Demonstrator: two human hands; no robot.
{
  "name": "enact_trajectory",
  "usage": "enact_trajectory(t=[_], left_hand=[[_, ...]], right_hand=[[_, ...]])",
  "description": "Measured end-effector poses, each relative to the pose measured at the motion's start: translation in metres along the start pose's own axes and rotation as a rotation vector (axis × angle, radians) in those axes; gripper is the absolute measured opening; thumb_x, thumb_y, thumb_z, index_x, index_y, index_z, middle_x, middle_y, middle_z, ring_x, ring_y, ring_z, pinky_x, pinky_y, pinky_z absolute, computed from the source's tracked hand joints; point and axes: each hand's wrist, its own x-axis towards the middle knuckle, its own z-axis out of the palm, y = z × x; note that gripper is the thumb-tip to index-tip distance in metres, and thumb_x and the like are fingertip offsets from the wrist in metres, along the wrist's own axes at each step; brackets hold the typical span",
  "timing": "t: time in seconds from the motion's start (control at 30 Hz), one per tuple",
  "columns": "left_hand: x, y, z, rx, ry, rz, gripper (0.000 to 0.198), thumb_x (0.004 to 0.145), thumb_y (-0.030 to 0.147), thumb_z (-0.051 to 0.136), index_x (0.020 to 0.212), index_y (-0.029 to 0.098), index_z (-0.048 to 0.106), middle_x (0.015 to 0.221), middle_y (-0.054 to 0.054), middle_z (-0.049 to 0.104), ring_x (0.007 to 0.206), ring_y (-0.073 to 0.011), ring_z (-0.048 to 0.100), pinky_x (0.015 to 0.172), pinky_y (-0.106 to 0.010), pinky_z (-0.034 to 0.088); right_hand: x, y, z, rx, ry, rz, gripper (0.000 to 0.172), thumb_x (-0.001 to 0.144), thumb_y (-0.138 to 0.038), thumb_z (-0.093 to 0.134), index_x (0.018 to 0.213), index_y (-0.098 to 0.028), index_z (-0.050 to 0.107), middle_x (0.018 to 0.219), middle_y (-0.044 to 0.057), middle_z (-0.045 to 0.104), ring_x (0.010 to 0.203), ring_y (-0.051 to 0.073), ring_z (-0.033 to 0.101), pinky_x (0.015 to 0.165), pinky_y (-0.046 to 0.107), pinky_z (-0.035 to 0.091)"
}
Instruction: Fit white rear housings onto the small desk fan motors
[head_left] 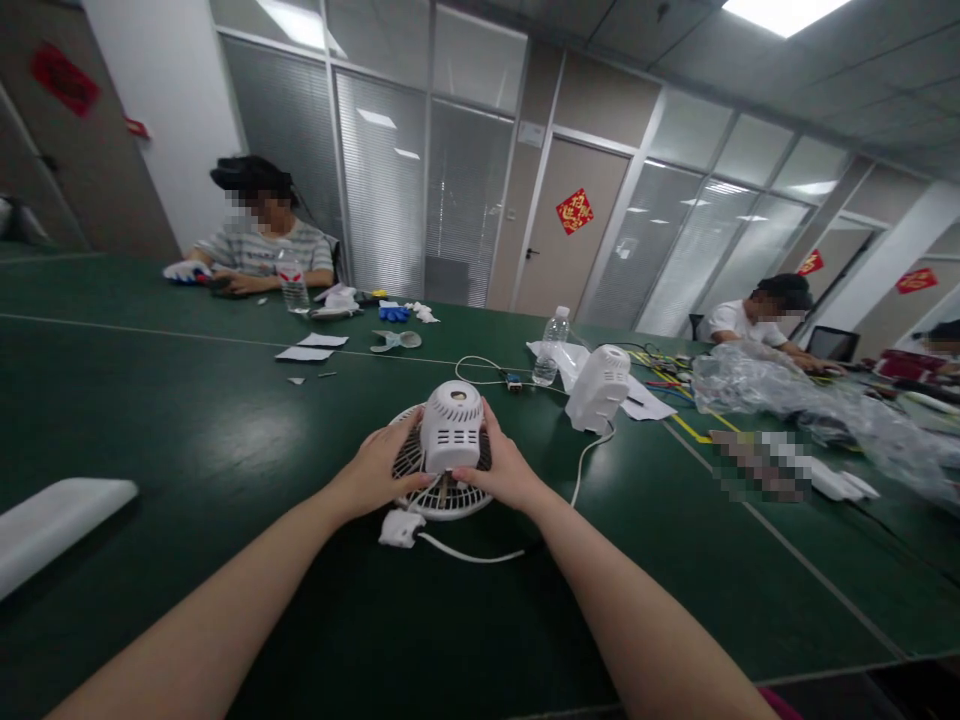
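In the middle of the head view a small white electric fan lies face down, its round grille (452, 502) on the table and its motor housing (453, 425) pointing up. My left hand (380, 462) grips the fan from the left, with the thumb low at the housing's base. On the other side my right hand (504, 462) holds it, fingers along the housing and thumb across the front. Just below the grille sits a small white plastic part (401, 527) by a white cable (472, 556). The fan's blades are hidden.
Right of the fan stand a white plastic housing (600, 388) with a cord and a water bottle (551, 345). A white panel (60, 520) lies at left. Clear plastic bags (810, 395) cover the right side. Two people (262, 235) sit across the green table (225, 430).
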Motion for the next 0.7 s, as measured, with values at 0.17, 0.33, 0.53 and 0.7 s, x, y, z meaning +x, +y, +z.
enact_trajectory(t=[0.17, 0.33, 0.53, 0.7], left_hand=[[-0.001, 0.008, -0.010, -0.082, -0.006, -0.046, 0.101, 0.073, 0.055, 0.064, 0.149, 0.023, 0.007, 0.150, -0.013, 0.034, 0.135, -0.0334, 0.036, 0.111, -0.052, 0.026], [-0.001, 0.015, -0.016, -0.162, -0.021, -0.099, 0.105, 0.069, 0.054, 0.068, 0.149, 0.024, 0.007, 0.147, -0.013, 0.039, 0.134, -0.0363, 0.036, 0.109, -0.055, 0.027], [0.001, 0.017, -0.019, -0.276, -0.028, -0.133, 0.107, 0.067, 0.049, 0.072, 0.149, 0.027, 0.006, 0.145, -0.014, 0.041, 0.135, -0.0376, 0.035, 0.107, -0.060, 0.027], [0.000, 0.019, -0.022, -0.316, -0.035, -0.101, 0.101, 0.069, 0.045, 0.071, 0.149, 0.027, 0.010, 0.145, -0.012, 0.041, 0.135, -0.0347, 0.036, 0.109, -0.059, 0.027]], right_hand=[[0.003, 0.011, -0.001, 0.077, -0.048, -0.024, 0.105, 0.077, -0.042, 0.071, 0.150, -0.028, -0.004, 0.145, 0.011, 0.039, 0.135, 0.029, 0.036, 0.112, 0.051, 0.023], [0.004, 0.012, -0.002, 0.099, -0.051, 0.017, 0.105, 0.076, -0.041, 0.072, 0.150, -0.031, -0.002, 0.142, 0.010, 0.042, 0.133, 0.028, 0.039, 0.111, 0.052, 0.026], [0.003, 0.016, -0.008, 0.114, -0.092, 0.002, 0.100, 0.078, -0.038, 0.071, 0.149, -0.034, 0.001, 0.145, 0.008, 0.039, 0.133, 0.028, 0.039, 0.109, 0.054, 0.030], [0.004, 0.021, -0.009, 0.128, -0.101, 0.006, 0.098, 0.079, -0.036, 0.070, 0.149, -0.035, 0.002, 0.145, 0.007, 0.040, 0.133, 0.027, 0.040, 0.109, 0.052, 0.031]])
